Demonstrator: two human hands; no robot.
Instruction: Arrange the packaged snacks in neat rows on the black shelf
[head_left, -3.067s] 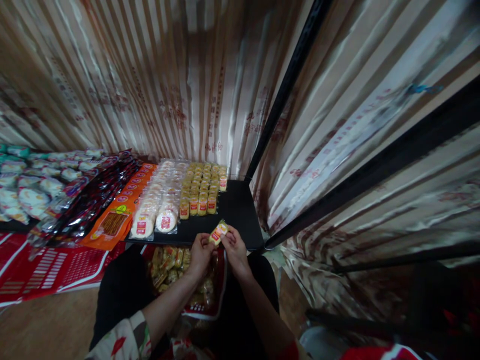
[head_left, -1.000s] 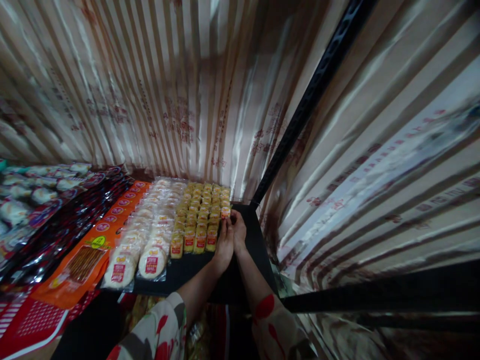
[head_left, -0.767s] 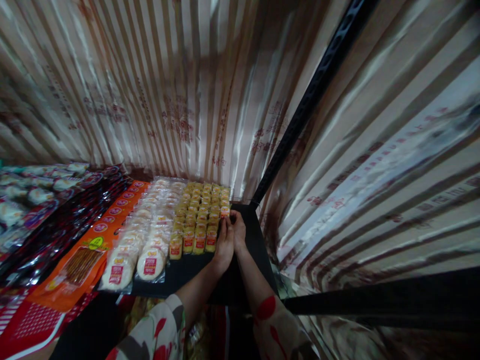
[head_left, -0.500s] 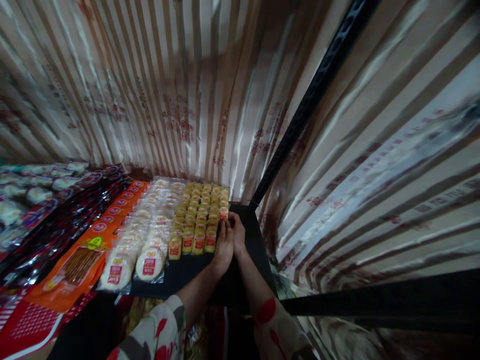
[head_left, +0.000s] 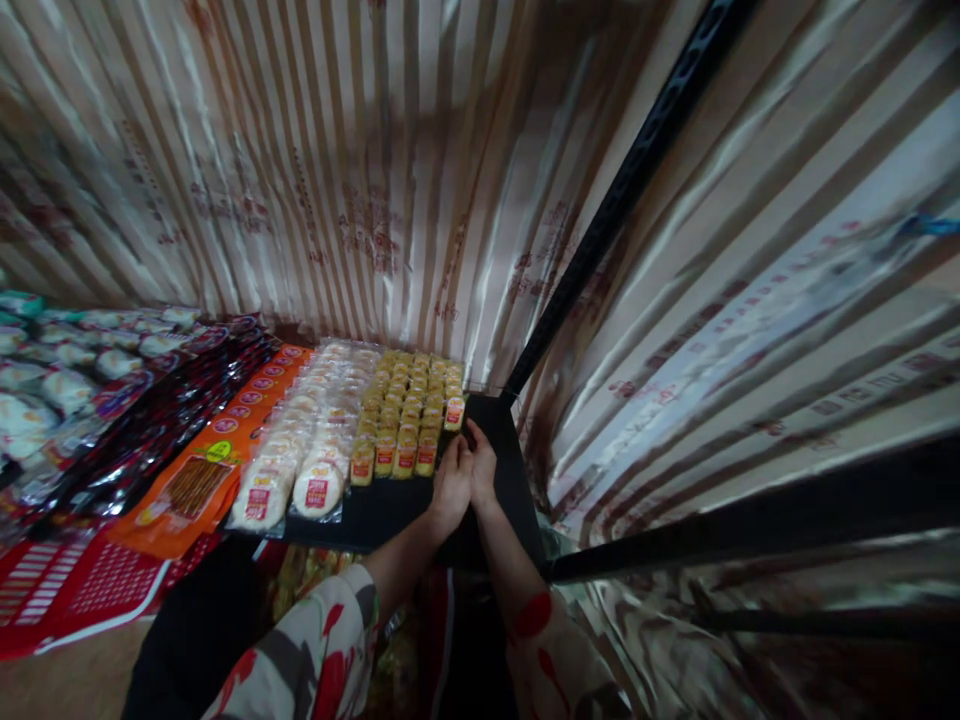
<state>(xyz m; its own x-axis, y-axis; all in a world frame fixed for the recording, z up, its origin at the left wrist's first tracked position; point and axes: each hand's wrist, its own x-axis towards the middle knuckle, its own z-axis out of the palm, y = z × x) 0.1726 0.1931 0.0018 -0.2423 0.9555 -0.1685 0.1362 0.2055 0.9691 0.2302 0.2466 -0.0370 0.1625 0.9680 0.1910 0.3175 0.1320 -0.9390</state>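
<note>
My left hand [head_left: 452, 487] and my right hand [head_left: 482, 465] meet over the dark shelf [head_left: 390, 520], just in front of the rightmost row of small packets. Both have their fingers drawn together, and anything between them is hidden. Just beyond the fingertips stands the front yellow packet [head_left: 454, 413] of that row, with a red and white label, apart from my hands. To the left, longer rows of yellow snack packets [head_left: 405, 450] stand closely side by side.
Left of the yellow packets are two rows of round white crackers [head_left: 318, 490] in clear wrappers. Farther left lie orange snack bags [head_left: 191, 490], dark shiny packs [head_left: 172, 400] and a red basket [head_left: 97, 590]. A black upright post [head_left: 600, 230] rises at the shelf's back right corner, before striped sheeting [head_left: 420, 180].
My hands have drawn back slightly from the rightmost row, leaving its front packet in full view. The camera view has shifted a little.
</note>
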